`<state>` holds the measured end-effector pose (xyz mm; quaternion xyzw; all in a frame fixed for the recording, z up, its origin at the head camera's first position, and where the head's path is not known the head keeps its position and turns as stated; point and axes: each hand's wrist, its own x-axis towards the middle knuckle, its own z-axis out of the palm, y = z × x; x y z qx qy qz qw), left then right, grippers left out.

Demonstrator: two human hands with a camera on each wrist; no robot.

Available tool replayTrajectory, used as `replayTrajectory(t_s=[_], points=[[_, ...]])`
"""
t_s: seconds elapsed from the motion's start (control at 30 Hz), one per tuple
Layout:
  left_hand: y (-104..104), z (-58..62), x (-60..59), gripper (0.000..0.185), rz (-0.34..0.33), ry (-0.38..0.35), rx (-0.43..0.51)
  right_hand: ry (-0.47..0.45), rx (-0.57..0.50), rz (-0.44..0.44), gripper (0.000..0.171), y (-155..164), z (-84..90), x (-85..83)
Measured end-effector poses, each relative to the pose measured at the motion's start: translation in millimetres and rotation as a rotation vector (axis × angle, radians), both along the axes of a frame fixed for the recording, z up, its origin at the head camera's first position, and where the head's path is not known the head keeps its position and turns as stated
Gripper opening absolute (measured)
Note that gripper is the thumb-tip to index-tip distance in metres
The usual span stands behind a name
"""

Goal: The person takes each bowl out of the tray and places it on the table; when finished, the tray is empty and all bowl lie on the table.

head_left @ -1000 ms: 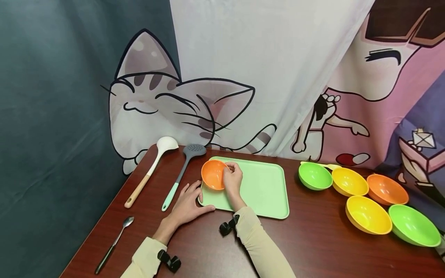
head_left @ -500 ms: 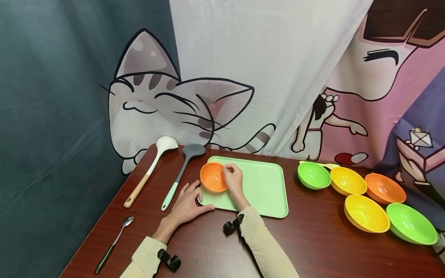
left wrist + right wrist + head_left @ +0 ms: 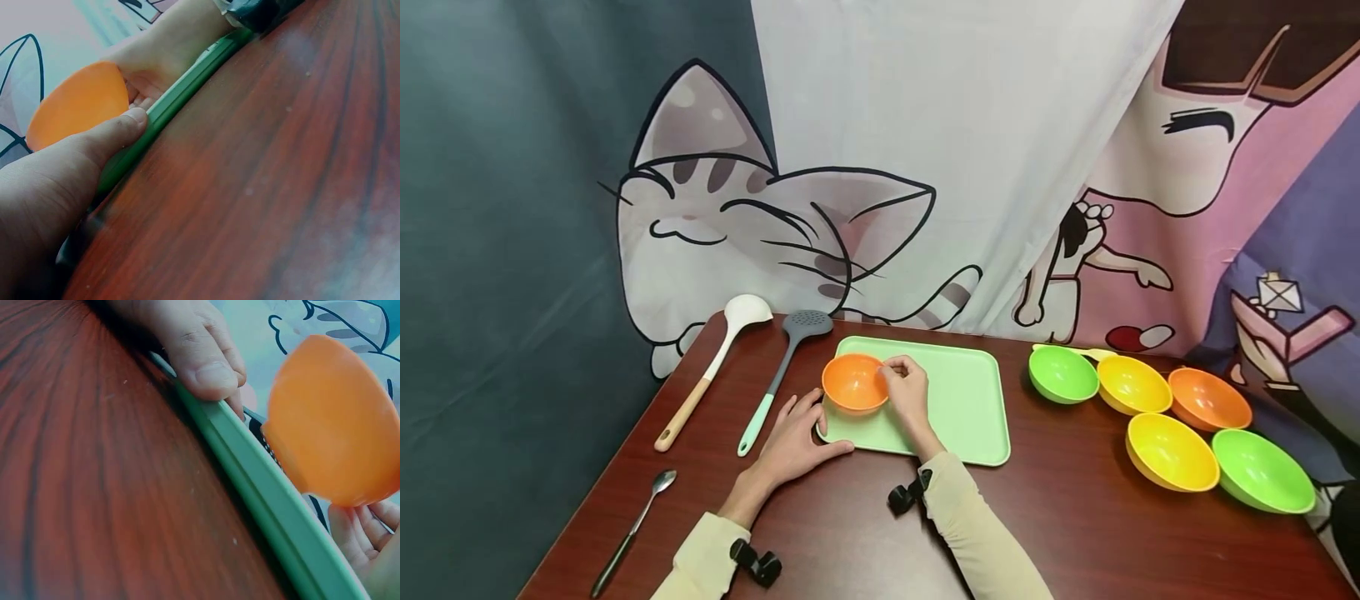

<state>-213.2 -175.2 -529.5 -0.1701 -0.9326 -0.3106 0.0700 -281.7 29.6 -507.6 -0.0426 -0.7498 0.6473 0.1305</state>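
Observation:
My right hand (image 3: 910,398) pinches the right rim of a small orange bowl (image 3: 852,382), which is upright close over the left part of a light green tray (image 3: 966,400). In the right wrist view, the fingers (image 3: 353,537) show by the side of the orange bowl (image 3: 334,419). My left hand (image 3: 792,443) grips the tray's near left corner, its thumb (image 3: 125,125) on the front rim and the other fingers along the left side.
A white ladle (image 3: 715,358) with a wooden handle, a grey slotted skimmer (image 3: 786,367) and a metal spoon (image 3: 636,525) lie left. At right are a small green bowl (image 3: 1063,375), yellow bowls (image 3: 1172,452), another orange bowl (image 3: 1210,398), a larger green bowl (image 3: 1262,471) and a yellow utensil (image 3: 1093,353).
The right hand has brought the orange bowl slightly nearer to me and tipped it more level. The left hand has stayed at the tray corner. The head view has shifted a little.

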Motion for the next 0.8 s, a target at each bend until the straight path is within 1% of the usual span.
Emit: replayTrajectory(t_s=[0.17, 0.47, 0.63, 0.8], points=[[-1, 0.0, -0.3, 0.057, -0.015, -0.017, 0.007, 0.036, -0.022, -0.024, 0.004, 4, 2.0, 6.2], [-2, -0.1, 0.0, 0.058, -0.004, -0.007, 0.009, 0.047, -0.030, -0.004, 0.007, 14, 7.7, 14.1], [-2, -0.2, 0.3, 0.058, -0.009, -0.002, 0.013, 0.052, -0.009, -0.011, 0.006, 24, 11.7, 21.4], [-2, 0.7, 1.6, 0.058, -0.010, 0.012, 0.021, 0.059, 0.014, -0.041, 0.005, 36, 13.0, 30.2]])
